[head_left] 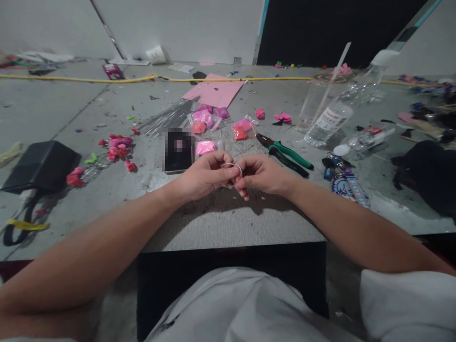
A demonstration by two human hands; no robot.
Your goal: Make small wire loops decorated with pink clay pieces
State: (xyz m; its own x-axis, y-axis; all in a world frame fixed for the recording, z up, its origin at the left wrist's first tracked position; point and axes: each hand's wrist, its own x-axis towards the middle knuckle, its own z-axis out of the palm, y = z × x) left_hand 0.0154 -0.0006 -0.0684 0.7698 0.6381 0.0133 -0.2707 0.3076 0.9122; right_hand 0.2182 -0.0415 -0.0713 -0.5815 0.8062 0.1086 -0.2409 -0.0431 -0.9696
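The left hand (210, 176) and the right hand (261, 175) meet over the tabletop (213, 228), both pinching a thin curved wire (239, 167) between thumb and fingers. Just beyond the left hand lie a black phone (178, 151) and a small bag of pink clay (205, 147). Beyond the right hand, green-and-black-handled pliers (285, 154) lie with their handles towards the right forearm.
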